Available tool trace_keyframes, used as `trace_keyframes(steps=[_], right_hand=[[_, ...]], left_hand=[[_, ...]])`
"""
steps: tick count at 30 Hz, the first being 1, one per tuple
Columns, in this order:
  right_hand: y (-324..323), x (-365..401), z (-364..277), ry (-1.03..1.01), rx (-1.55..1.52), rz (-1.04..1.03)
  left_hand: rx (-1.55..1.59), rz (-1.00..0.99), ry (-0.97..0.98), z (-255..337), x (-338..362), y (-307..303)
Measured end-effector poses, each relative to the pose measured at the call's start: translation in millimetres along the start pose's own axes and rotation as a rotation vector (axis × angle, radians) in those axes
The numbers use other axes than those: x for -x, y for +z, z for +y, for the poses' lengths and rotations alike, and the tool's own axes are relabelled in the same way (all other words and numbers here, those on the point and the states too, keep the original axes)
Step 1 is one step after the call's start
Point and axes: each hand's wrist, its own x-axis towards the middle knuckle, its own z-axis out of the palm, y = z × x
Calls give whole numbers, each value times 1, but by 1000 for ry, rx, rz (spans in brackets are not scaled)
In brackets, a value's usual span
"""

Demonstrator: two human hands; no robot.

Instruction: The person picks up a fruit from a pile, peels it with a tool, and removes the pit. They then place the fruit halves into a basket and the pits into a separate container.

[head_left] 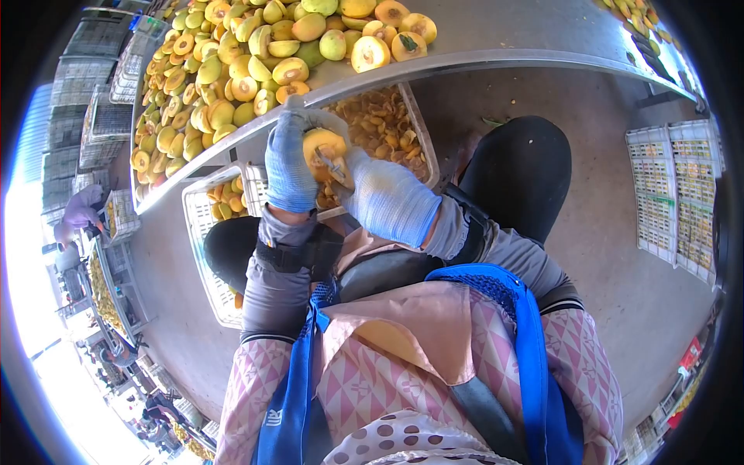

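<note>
My left hand (289, 167), in a blue-grey knit glove, is closed around a halved yellow peach (321, 144) with its cut face turned toward me. My right hand (394, 195), gloved the same way, grips a small metal pitting tool (335, 167) whose tip is at the centre of the cut face. Its handle is mostly hidden in the fingers. Just beyond both hands, many whole and halved peaches (225, 74) are heaped on a metal table (496, 60). Below the hands sits a crate (422, 128) of brownish-orange fruit scraps.
A white plastic crate (200, 260) with peach halves stands by my left knee. White crates (673, 194) are on the floor at right, and stacked crates (81, 81) at far left. Another person (81, 208) is by a crate at left. My knee (527, 167) is under the table edge.
</note>
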Motion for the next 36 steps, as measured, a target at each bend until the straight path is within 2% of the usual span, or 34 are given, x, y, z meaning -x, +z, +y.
trace_keyframes(steps=[2,5,8,14,17,20,24,28,30,32,34,36], right_hand=[[-3,1,-5,40,81,-39],[-1,-2,-2,53,-16,-64],[10,-5,5,-84,-251,25],[5,-3,-1,97,-167,-107],[-2,-3,-8,-57,-412,-29],[-7,-9,-4,-102,-424,-123],[-5,-7,0,-71,-272,-114],[-5,-5,3,-27,-117,-121],[-5,-4,3,-26,-103,-129],[-4,-5,4,-46,-166,-126],[-3,-7,5,-94,-247,-109],[-5,-11,3,-154,-219,-106]], left_hand=[[-23,-20,-22,2,1,-2],[130,64,-99,11,2,5],[136,122,-80,10,2,9],[154,140,-90,9,1,11],[181,174,-78,4,4,12],[179,135,-67,4,0,11],[191,59,-81,5,-2,5],[297,10,-248,-5,-3,3],[203,-24,-147,-6,-2,0],[235,-25,-173,-7,-3,1],[391,3,-329,-8,-3,3],[602,-5,-339,0,-1,5]])
